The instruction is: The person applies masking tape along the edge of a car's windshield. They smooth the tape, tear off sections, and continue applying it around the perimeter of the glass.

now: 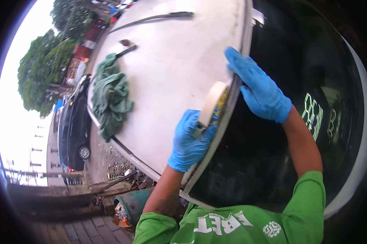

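Note:
My left hand (190, 142), in a blue glove, is closed around a roll of cream masking tape (212, 103). It holds the roll on edge, beside the seam between a white car panel (171, 69) and a dark window glass (248, 158). Farther up the same seam, my right hand (260, 87), also gloved in blue, lies with its fingers stretched out. Its fingertips touch the dark trim (234, 90) along the glass edge. Whether a strip of tape runs under those fingers cannot be made out.
A crumpled green cloth (110, 95) lies at the white panel's left edge. Beyond it sits a black wiper (155, 19), with a short dark piece (126, 51) nearer the cloth. A black car (74, 122) is parked at left. A tipped green bin (136, 203) spills litter below.

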The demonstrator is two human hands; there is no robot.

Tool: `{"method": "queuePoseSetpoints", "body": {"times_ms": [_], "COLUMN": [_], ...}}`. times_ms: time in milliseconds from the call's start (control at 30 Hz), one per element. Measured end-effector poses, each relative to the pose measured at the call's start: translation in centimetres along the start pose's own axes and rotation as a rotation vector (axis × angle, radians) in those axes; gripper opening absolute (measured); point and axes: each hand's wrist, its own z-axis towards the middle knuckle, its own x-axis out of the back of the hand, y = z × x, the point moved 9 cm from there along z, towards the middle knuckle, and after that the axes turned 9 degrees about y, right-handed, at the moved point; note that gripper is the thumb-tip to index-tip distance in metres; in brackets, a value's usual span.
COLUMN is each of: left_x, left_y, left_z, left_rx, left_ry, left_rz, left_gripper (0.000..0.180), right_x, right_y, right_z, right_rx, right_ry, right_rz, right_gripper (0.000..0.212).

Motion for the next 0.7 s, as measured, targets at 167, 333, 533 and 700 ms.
{"method": "queuePoseSetpoints", "body": {"times_ms": [167,333,533,700], "left_x": [-0.1,-0.2,0.1,0.2], "left_y": [-1.3,-1.4,-1.5,-0.8], "left_z": [-1.3,-2.1,-2.3,-1.8], "left_rx": [0.118,0.186,0.153,0.135], "left_ry": [-0.049,-0.066,-0.047,-0.103], "left_rz": [-0.02,-0.078,-0.063,0.039], "left_gripper": [0.02,0.018,0.016,0.016], "right_x": [-0.3,0.1,-0.6,-0.9], "right_y": [2.1,1.8,1.7,0.1], "right_z": [-1.1,-1.5,-1.4,-1.3], "right_rx": [-0.122,-0.162,-0.178,-0.097], "right_ry": [-0.053,-0.087,-0.117,-0.116], "right_rz": [0.285,0.288,0.273,0.17], "right_gripper": [0.101,0.106,0.105,0.101]}}
